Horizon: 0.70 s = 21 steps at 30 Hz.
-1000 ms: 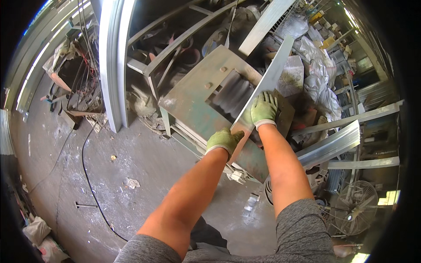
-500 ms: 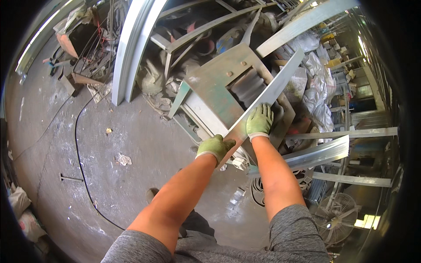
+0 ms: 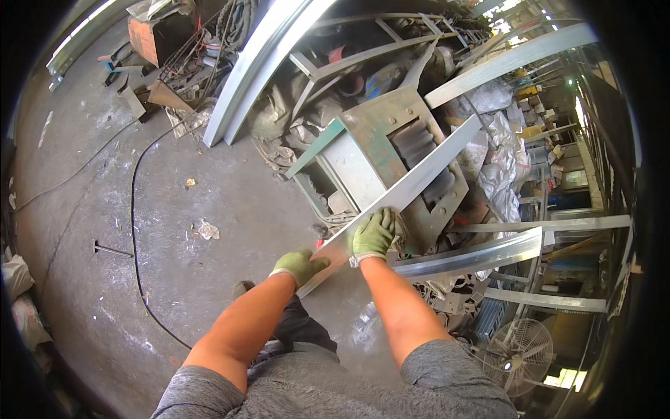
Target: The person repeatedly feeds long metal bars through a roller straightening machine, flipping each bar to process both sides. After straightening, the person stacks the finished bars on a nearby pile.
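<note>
A long, flat grey metal strip (image 3: 434, 163) slants from the upper right down toward my body. Near its closest end, my left hand (image 3: 300, 267), in a pale green glove, is closed round it with the thumb on top. Farther up the strip, my right hand (image 3: 375, 234), gloved alike, bears on it with fingers bent over it; the fingertips are partly hidden. Beyond the hands stands a worn metal machine frame (image 3: 366, 119) with chipped green paint and bolts. A dark ribbed roller (image 3: 412, 145) shows in its opening, and the strip passes across the frame.
A tall pale metal channel (image 3: 262, 73) stands at the upper left. Right of me lie a shiny metal profile (image 3: 474, 255) and a floor fan (image 3: 518, 357). A black cable (image 3: 134, 230) and a T-shaped metal piece (image 3: 112, 248) lie on the floor. Scrap surrounds the frame.
Both hands and the metal strip have come back toward my body and to the left, away from the machine frame. The whole view has shifted a little.
</note>
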Motion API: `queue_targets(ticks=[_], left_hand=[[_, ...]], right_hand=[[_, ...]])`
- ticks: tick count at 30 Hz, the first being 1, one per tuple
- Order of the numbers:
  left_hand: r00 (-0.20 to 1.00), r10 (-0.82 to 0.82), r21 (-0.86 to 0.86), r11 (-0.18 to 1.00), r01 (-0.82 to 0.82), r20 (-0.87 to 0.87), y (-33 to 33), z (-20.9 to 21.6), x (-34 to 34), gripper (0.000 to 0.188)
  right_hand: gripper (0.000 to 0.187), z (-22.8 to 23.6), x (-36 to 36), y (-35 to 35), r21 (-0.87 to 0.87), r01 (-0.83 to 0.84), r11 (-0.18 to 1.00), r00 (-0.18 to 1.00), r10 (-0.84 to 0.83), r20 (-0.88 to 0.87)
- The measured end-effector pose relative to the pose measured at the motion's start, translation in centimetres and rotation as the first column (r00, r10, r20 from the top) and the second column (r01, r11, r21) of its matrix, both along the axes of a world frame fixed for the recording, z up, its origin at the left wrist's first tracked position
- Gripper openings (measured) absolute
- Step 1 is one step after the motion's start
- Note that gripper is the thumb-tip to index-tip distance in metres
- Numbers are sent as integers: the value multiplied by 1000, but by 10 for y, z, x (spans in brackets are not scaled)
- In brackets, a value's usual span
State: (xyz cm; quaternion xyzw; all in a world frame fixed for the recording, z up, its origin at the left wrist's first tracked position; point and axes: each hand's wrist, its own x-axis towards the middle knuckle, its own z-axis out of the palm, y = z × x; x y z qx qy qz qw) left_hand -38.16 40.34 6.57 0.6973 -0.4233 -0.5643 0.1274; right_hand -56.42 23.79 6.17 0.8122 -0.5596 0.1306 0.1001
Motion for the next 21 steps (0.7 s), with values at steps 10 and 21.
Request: queue_targets(ticks=[10, 21], left_hand=[[978, 132, -45, 991, -126, 161, 218, 4, 93, 69], [659, 437, -752, 579, 315, 612, 292, 93, 155, 32]], right_hand=[[57, -1, 33, 153, 295, -146, 944, 704, -110, 701], [105, 136, 38, 74, 250, -838, 484, -277, -774, 570]])
